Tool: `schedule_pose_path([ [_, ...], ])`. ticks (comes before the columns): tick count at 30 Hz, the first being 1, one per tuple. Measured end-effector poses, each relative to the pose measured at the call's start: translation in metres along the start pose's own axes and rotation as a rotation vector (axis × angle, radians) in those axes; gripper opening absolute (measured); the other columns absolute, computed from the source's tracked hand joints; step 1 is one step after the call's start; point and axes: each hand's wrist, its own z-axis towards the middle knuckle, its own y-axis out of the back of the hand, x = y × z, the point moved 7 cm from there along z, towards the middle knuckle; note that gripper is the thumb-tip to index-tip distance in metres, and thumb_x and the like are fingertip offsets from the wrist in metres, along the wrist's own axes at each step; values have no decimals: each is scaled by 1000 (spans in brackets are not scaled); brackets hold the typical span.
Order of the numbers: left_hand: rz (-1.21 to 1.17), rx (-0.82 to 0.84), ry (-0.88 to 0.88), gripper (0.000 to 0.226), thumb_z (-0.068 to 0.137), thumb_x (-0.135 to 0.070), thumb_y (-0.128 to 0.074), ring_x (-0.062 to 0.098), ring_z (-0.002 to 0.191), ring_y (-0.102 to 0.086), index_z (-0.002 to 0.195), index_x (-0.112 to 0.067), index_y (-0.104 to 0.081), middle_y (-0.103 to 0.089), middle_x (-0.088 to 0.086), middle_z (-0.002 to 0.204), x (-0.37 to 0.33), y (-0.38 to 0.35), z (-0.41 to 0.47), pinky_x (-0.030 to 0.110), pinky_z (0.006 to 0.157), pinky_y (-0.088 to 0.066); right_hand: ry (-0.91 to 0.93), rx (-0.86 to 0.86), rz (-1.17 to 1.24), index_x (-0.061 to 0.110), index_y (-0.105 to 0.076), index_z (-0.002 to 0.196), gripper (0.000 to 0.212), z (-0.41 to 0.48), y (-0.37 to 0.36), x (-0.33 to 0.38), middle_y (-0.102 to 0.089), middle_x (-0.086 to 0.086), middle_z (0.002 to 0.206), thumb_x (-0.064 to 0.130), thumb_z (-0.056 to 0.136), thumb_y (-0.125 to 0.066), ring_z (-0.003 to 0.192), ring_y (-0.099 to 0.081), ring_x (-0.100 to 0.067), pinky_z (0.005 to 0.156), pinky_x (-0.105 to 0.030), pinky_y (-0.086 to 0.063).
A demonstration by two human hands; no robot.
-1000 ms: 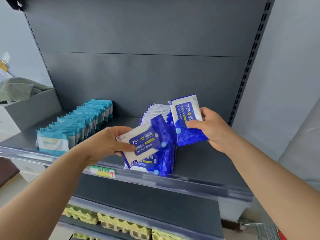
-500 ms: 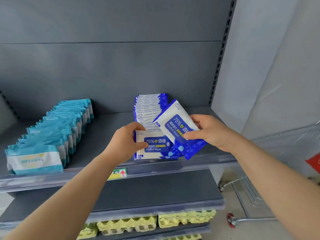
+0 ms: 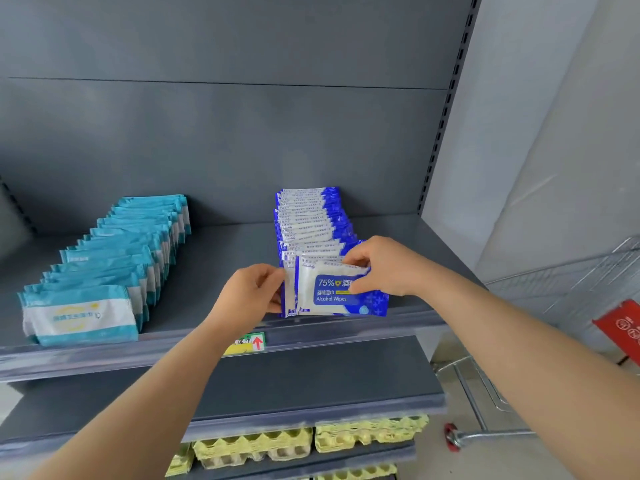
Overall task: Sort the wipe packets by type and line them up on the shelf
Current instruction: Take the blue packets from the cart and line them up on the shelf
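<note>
Left hand (image 3: 249, 296) gripping end of blue row (image 3: 311, 220), right hand (image 3: 384, 268) pinching front packet (image 3: 325, 301) — upright.

My left hand (image 3: 251, 296) sits at mid-frame, fingers curled, pinching the left edge of the front blue packets (image 3: 325, 296). My right hand (image 3: 384, 268), just right of centre, pinches their upper right part. Both forearms rise from the bottom corners.

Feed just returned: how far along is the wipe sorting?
Done: the teal wipe packets stand in a row at left on the shelf, the blue alcohol wipe row at centre. In hand: left hand and right hand pinch the front alcohol wipe packets at that row's front. Left: release and square them.
</note>
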Motion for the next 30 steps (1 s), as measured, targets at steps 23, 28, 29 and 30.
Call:
schedule_pose_path([
  [23, 428, 28, -116, 45, 73, -28, -82, 4, 81, -67, 110, -20, -57, -70, -9, 101, -1, -12, -2, 12, 64, -48, 129, -190, -394, 27, -33, 145, 86, -1, -12, -2, -35, 3, 136, 53, 73, -73, 121, -36, -17, 99, -33, -41],
  [28, 455, 43, -115, 44, 78, -31, -77, 4, 79, -64, 115, -20, -56, -68, -9, 107, -1, -9, -3, 10, 63, -46, 149, -135, -396, 29, -30, 146, 92, -2, -14, -1, -32, 5, 137, 57, 70, -74, 122, -33, -16, 99, -30, -39],
  [29, 462, 46, -110, 45, 79, -32, -76, 5, 79, -63, 116, -20, -55, -67, -7, 109, -1, -9, -2, 10, 64, -46, 154, -131, -411, 29, -29, 147, 92, -2, -13, -1, -32, 5, 137, 55, 70, -75, 122, -34, -17, 99, -30, -39],
  [30, 470, 51, -105, 45, 79, -33, -75, 6, 79, -63, 117, -20, -54, -67, -6, 111, -1, -9, -1, 11, 66, -47, 159, -133, -426, 29, -30, 147, 91, -1, -11, -1, -33, 4, 138, 52, 72, -75, 123, -35, -17, 100, -31, -39],
])
